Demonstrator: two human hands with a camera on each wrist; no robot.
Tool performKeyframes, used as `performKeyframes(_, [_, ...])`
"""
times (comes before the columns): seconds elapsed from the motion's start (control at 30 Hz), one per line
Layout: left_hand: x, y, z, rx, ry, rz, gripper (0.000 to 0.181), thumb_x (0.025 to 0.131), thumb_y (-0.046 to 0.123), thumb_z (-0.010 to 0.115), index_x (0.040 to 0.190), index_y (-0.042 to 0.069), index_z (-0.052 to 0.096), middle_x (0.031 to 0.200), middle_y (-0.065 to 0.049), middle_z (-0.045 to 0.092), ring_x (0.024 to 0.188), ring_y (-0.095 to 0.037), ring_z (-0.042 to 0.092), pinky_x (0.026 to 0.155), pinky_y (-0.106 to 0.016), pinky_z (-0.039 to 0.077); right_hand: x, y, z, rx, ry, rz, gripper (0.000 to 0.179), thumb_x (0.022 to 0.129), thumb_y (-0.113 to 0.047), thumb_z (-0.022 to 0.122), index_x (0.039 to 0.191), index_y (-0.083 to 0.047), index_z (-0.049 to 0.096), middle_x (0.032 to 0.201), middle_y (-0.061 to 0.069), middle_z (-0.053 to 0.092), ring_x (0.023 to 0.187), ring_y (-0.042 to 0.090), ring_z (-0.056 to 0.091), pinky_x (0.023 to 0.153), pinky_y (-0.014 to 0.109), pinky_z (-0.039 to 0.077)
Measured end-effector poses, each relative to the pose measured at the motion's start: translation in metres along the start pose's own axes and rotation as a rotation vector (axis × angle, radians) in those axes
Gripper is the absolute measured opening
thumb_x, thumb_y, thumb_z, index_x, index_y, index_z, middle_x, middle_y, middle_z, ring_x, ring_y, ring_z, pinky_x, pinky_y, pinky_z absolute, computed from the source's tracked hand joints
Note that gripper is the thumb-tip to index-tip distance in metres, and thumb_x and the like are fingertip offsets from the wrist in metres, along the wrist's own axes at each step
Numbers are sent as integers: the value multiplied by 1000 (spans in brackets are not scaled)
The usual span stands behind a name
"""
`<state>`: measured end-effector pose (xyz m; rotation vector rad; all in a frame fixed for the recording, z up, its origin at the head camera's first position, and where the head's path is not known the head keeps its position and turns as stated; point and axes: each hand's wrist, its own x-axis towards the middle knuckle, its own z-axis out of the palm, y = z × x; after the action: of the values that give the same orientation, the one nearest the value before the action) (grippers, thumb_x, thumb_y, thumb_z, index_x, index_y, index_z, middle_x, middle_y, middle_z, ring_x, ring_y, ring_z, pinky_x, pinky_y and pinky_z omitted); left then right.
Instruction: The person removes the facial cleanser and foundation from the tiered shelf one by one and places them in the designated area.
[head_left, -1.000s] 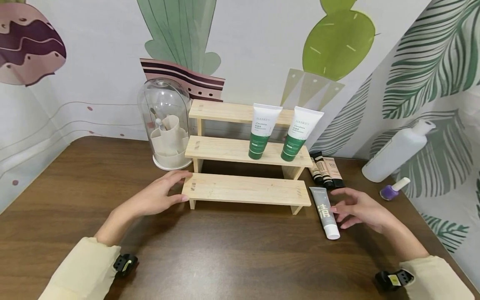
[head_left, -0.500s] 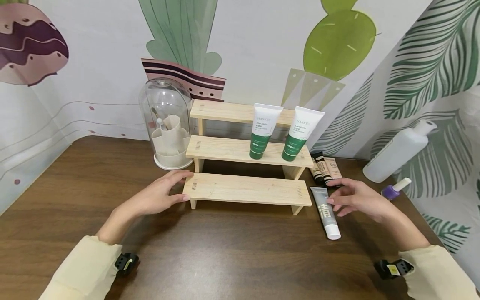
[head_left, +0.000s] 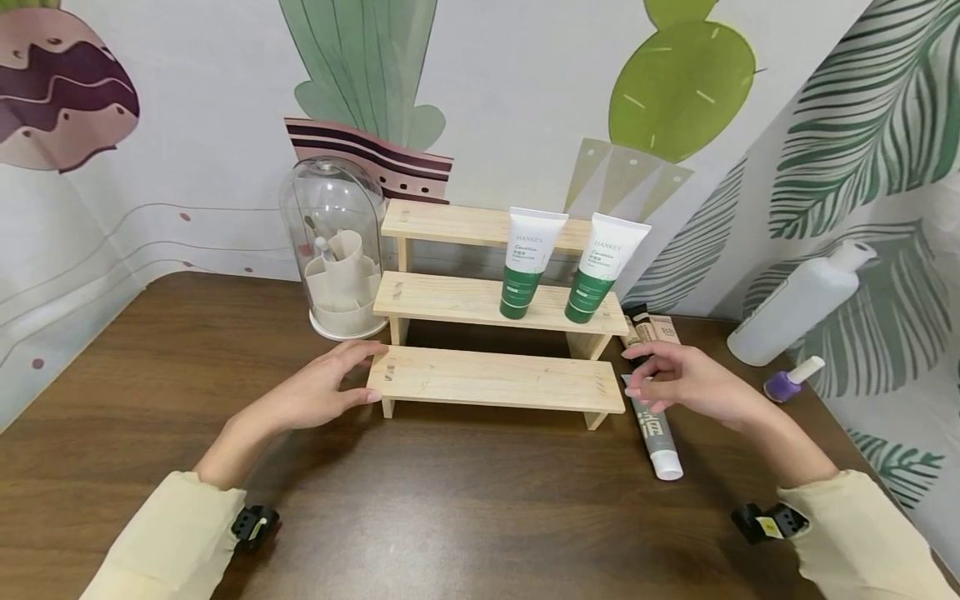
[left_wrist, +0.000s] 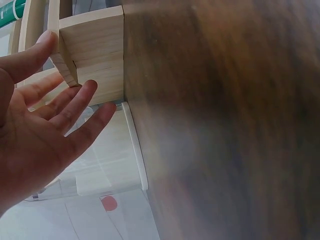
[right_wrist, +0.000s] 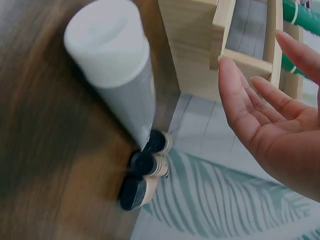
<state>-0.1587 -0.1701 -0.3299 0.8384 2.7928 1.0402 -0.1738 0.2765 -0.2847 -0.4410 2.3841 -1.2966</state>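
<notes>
A tiered wooden shelf point(head_left: 495, 379) stands mid-table. My left hand point(head_left: 322, 392) is at the left end of its lowest board, thumb tip at the front corner and index fingertip at the back corner. In the left wrist view, that hand's other fingers point(left_wrist: 82, 107) stretch loosely past the board's end. My right hand point(head_left: 697, 379) hovers by the board's right end, fingers spread and slightly bent, nothing between them. Below it lies a grey tube point(head_left: 652, 429) with a white cap, its upper part covered by the hand. Two white-and-green tubes point(head_left: 531, 258) stand on the middle board.
Behind the shelf's left end is a clear dome point(head_left: 330, 187) over a cream brush holder point(head_left: 337, 287). Small black-capped tubes point(right_wrist: 142, 165) lie behind the grey tube. A white bottle point(head_left: 795, 304) and a purple nail polish bottle point(head_left: 783, 385) are by the right wall.
My right hand has moved left and away from me, from beside the grey tube to over its upper end, close to the shelf. My left hand has stayed at the board.
</notes>
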Motion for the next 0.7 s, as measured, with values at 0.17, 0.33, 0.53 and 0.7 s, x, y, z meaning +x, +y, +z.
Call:
performKeyframes(0.17, [0, 0, 0, -13, 3, -1, 53, 83, 8, 66, 130, -3, 43, 130, -23, 41, 111, -37, 49, 94, -54, 35, 7, -9, 7, -25, 0, -47, 51, 84, -6, 65, 126, 8, 41, 97, 22, 57, 80, 21, 63, 66, 39, 54])
performKeyframes(0.33, [0, -1, 1, -9, 2, -8, 53, 83, 7, 65, 130, -4, 42, 131, -23, 41, 111, -37, 49, 94, -54, 35, 14, -17, 14, -27, -6, -101, 47, 83, -1, 63, 124, 9, 43, 100, 25, 57, 82, 17, 62, 68, 36, 54])
performKeyframes(0.53, [0, 0, 1, -11, 1, -13, 53, 83, 7, 65, 130, -3, 42, 131, -22, 41, 112, -37, 49, 94, -53, 35, 21, -27, 22, -30, -2, -146, 44, 82, 0, 65, 121, 7, 46, 101, 26, 57, 84, 16, 61, 70, 34, 54])
performKeyframes(0.7, [0, 1, 0, -14, 1, -5, 53, 83, 8, 65, 130, -4, 42, 131, -23, 40, 112, -37, 48, 94, -54, 35, 28, -37, 29, -69, 24, -189, 45, 81, 2, 65, 122, 4, 48, 102, 25, 59, 86, 20, 63, 73, 32, 53])
